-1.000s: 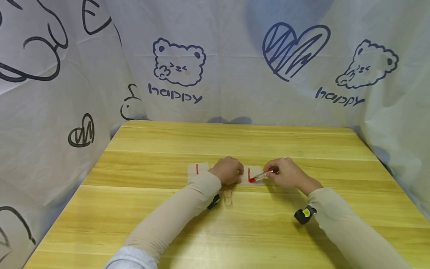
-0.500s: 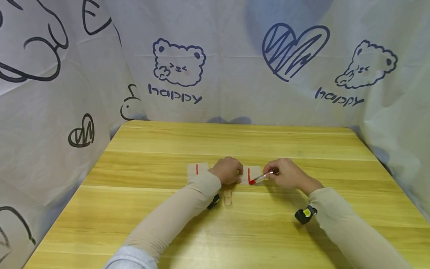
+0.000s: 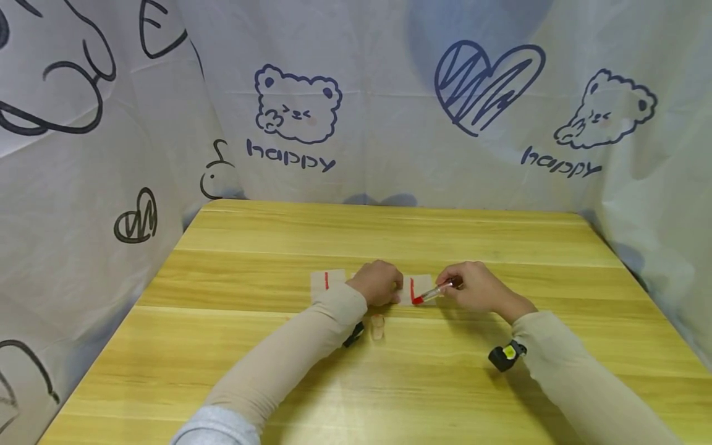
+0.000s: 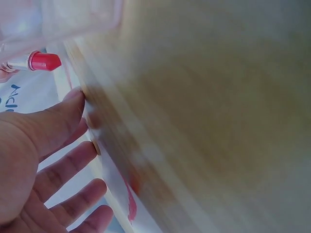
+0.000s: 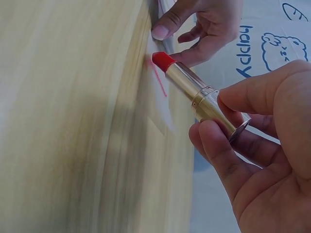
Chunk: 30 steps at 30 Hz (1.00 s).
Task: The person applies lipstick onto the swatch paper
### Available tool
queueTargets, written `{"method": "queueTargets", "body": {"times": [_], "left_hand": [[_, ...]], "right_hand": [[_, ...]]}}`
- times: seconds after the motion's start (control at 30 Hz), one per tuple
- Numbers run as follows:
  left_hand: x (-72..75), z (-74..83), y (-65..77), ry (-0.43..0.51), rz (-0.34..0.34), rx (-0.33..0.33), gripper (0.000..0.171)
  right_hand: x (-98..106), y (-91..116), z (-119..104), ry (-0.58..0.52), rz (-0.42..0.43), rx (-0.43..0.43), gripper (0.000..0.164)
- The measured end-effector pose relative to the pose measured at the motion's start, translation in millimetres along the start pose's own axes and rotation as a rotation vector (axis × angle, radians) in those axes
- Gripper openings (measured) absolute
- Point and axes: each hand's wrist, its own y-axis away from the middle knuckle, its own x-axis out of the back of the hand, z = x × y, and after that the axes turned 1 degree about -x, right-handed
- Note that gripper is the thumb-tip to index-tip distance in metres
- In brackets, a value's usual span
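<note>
My right hand [image 3: 473, 287] pinches a red lipstick [image 5: 187, 83] by its gold base between thumb and fingers. Its red tip meets the lower end of a red line on a pale paper square [image 3: 425, 282]. My left hand [image 3: 379, 282] rests at the left edge of that square, fingertips down and fingers spread and fairly straight in the left wrist view. Another pale paper [image 3: 337, 278] with a short red stroke lies left of this hand, partly behind the forearm. Whatever paper lies under the left hand is mostly hidden.
A small clear or beige object [image 3: 377, 327] lies on the wooden table [image 3: 423, 383], nearer than the left hand. White sheets [image 3: 389, 154] with drawn bears and hearts hang around the back and sides. A blurred, see-through pink shape [image 4: 58, 22] crosses the left wrist view's top corner.
The lipstick tip has shifted slightly toward the near edge of the paper, and the red line reaches a little lower. The left hand stays in place.
</note>
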Motion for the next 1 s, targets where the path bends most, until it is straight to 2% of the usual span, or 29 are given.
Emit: {"method": "queueTargets", "body": {"times": [0.23,0.37,0.5,0.67,0.8,1.0], "left_hand": [[-1.1,-3.8,-0.7,-0.004,-0.011,-0.009,0.03],[2.1,-8.6,1.8,0.02,-0.01,-0.018,0.036],[7.8,-15.2,7.3,0.14,0.004,0.003,0.042],[15.0,-22.6,19.3,0.28,0.028,0.006,0.043],[17.4,-23.9,33.5,0.392,0.059,-0.009,0.043],[16.1,-16.1,57.5,0.65,0.141,-0.003,0.039]], "right_hand": [[4.4,2.4,-0.1,-0.01,0.033,-0.001,0.008],[5.8,4.2,-2.5,-0.015,0.095,-0.029,0.009],[5.3,4.2,-6.0,-0.012,0.185,-0.041,0.012],[2.2,3.3,-12.5,-0.092,0.285,-0.063,0.015],[-3.8,2.2,-19.9,-0.224,0.358,-0.092,0.016],[-14.6,1.0,-38.4,-0.482,0.413,-0.101,0.021]]}}
